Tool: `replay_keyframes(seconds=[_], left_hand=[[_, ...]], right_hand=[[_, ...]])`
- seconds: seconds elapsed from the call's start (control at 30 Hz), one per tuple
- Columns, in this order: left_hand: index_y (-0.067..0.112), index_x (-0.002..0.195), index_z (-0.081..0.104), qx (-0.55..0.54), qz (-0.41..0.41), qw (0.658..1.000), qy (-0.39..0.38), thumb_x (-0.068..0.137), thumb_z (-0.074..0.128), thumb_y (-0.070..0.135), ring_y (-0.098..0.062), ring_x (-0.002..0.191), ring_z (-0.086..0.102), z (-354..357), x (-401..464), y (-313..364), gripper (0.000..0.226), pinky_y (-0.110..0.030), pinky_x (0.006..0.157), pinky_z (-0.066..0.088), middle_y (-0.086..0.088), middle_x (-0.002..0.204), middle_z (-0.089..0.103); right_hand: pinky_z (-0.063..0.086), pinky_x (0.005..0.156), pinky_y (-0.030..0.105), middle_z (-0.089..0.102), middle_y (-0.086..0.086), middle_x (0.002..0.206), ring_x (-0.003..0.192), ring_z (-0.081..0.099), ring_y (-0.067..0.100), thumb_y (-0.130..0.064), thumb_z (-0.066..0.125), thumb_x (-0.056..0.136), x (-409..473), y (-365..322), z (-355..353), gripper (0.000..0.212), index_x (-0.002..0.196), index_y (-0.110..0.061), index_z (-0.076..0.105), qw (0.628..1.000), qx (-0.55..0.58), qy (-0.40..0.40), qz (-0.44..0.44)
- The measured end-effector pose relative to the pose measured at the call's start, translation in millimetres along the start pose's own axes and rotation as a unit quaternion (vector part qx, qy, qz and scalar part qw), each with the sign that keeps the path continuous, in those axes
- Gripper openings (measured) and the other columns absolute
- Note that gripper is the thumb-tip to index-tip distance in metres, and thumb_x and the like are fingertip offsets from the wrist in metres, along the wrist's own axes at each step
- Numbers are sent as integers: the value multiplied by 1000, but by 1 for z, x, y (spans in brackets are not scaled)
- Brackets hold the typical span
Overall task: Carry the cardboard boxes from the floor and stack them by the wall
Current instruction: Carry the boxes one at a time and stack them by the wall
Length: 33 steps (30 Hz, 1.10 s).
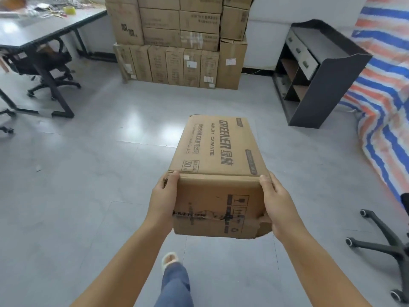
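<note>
A long brown cardboard box point(219, 156) printed "GREENER" is held up in front of me, above the grey floor, its near end worn and torn at the lower right corner. My left hand point(162, 196) grips its left near edge, thumb on the top corner. My right hand point(280, 201) grips its right near edge, and its fingers reach under the box out of sight. Against the far wall stands a tall stack of cardboard boxes point(177, 41), with a row of upright narrow boxes at its base.
A grey table point(44, 25) with black legs and a black office chair point(42, 63) stand at the left. A dark shelf unit point(314, 72) and a striped tarp point(382, 85) are at the right. A chair base point(387, 244) sits near right. My foot point(170, 259) steps on the tiled floor.
</note>
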State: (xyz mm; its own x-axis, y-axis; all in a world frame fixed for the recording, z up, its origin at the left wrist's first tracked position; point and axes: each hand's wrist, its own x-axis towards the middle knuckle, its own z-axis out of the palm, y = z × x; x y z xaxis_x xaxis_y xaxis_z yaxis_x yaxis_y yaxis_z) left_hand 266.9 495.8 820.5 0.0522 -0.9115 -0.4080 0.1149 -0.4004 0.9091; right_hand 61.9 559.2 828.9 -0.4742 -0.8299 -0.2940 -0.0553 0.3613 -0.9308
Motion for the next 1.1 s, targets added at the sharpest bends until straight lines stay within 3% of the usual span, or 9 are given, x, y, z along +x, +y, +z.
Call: replay_keyframes(seconds=[0.2,0.47,0.6,0.7,0.8,1.1], left_hand=[[36,87,62,-7,-1,1000,8,96,49,38,-4,78,57,28,129,48,16,-31,57,47,15,87,62],[39,83,63,21,40,999,-11,95,48,39,-7,80,60,60,313,166,20,-30,56,47,14,87,63],[41,82,64,33,38,999,-19,94,49,40,-8,82,60,81,382,194,20,-32,59,49,14,88,64],[40,79,66,38,29,999,-17,95,48,39,-10,83,60,102,439,207,24,-41,68,55,13,88,64],[38,83,64,39,23,999,-9,96,48,39,-11,85,60,128,498,217,21,-48,78,55,12,91,64],[37,82,64,-13,20,999,30,96,48,38,-9,84,59,248,677,284,22,-46,76,53,13,89,64]], right_hand=[[47,98,56,53,-6,134,123,50,20,-50,34,99,133,-45,49,44,142,-40,40,1000,-10,5,0],[47,97,57,53,-5,131,118,50,18,-48,34,100,302,-138,128,43,143,-40,38,999,39,25,-3],[47,97,56,55,-7,130,116,52,16,-47,35,100,370,-162,148,42,141,-42,40,998,56,34,6],[49,93,53,58,-7,123,109,54,14,-45,34,101,429,-176,160,39,138,-42,44,998,50,25,17],[49,92,54,61,-8,117,107,55,15,-43,33,102,498,-188,169,36,135,-42,48,999,42,11,21],[46,95,57,61,-12,118,114,54,20,-44,32,99,728,-276,170,23,109,-56,50,999,-25,-23,-27]])
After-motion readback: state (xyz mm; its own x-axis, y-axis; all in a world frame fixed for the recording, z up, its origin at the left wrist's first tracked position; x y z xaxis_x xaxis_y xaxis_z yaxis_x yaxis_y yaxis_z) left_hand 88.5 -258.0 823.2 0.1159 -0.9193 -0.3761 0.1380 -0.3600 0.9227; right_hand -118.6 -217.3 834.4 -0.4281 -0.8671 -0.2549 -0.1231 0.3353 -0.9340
